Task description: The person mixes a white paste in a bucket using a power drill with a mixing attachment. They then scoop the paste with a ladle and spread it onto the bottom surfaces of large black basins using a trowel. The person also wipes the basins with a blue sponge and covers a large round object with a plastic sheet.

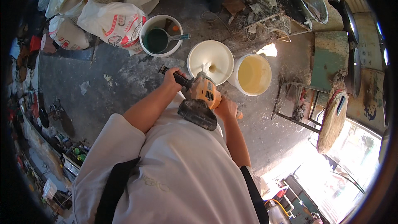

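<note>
Both of my hands hold an orange and black power drill (204,90) above a white bucket (190,58). My left hand (172,79) is closed round its black side handle (182,80). Behind the orange body, my right hand (226,108) grips the rear handle, with the fingers partly hidden. The drill's front end points down into the bucket, where cream-coloured liquid (201,53) shows a hollow swirl. How far the mixing shaft reaches is hidden.
Right of it stands a white bucket (235,79) of yellowish liquid; left, another bucket (165,54) holds dark green liquid and a tool with a long handle (179,37). White printed sacks (108,20) lie far left. A metal frame (296,122) and round board (331,120) stand right.
</note>
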A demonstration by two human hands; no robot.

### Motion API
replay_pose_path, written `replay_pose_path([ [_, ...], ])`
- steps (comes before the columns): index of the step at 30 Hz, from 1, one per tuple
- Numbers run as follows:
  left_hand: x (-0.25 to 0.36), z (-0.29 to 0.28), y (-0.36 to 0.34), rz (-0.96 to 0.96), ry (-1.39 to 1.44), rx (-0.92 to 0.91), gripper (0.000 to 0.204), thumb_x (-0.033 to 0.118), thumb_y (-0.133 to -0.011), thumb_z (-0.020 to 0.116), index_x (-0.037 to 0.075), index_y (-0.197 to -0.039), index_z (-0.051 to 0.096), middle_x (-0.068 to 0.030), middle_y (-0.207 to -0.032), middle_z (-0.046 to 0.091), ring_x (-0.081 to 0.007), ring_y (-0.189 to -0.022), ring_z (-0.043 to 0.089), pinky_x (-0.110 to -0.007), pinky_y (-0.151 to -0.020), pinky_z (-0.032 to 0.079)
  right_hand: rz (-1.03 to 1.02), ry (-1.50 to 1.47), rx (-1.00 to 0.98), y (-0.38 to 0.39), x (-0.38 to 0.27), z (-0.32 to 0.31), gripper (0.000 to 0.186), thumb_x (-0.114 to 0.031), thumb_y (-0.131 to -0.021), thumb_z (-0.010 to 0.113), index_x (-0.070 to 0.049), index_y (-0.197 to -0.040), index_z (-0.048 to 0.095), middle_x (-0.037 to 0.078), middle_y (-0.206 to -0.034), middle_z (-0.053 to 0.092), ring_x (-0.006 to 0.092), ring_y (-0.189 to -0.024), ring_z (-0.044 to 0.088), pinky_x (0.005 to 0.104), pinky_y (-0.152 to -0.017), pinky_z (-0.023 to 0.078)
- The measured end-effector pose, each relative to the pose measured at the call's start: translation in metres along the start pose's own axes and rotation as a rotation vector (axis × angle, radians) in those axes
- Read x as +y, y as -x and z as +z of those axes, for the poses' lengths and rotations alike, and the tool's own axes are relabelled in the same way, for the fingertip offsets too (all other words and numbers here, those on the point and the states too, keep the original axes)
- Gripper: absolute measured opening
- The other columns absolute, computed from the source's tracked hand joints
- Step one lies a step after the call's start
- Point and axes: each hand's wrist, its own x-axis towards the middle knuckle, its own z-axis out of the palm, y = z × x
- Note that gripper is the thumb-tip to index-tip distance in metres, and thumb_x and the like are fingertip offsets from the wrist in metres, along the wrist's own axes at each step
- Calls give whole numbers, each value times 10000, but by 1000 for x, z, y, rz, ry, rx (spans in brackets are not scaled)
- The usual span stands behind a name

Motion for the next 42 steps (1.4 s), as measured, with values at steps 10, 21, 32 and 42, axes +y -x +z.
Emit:
replay_pose_path([
  [10, -1, -7, -8, 24, -5, 37, 100, 94, -721, 547, 46, -691, 465, -80, -649, 457, -236, -608, 466, -366, -606, 447, -6, -34, 30, 5, -3, 0, 227, -217, -682, 560, -88, -869, 572, 127, -797, 623, 289, -767, 602, 381, -667, 467],
  [21, 0, -12, -7, 39, 2, 28, 115, 92, -707, 564, 41, -690, 462, -85, -655, 450, -234, -614, 463, -361, -616, 453, -4, -4, -5, 3, -1, 8, 274, -298, -696, 570, -103, -889, 564, 116, -812, 624, 285, -777, 597, 393, -668, 456],
  [32, 1, -13, -11, 34, -5, 24, 108, 86, -714, 560, 49, -688, 462, -79, -644, 459, -230, -587, 463, -363, -606, 451, -1, -23, -29, 3, -2, 7, 329, -327, -688, 583, -108, -934, 567, 116, -840, 626, 275, -795, 598, 385, -679, 457],
  [42, 0, -12, -15, 7, 17, -4, 109, 88, -722, 558, 49, -694, 461, -82, -654, 459, -235, -601, 466, -370, -604, 441, 21, 0, -13, 4, -6, 0, 227, -237, -685, 568, -79, -848, 573, 127, -817, 622, 284, -770, 601, 389, -664, 466],
])
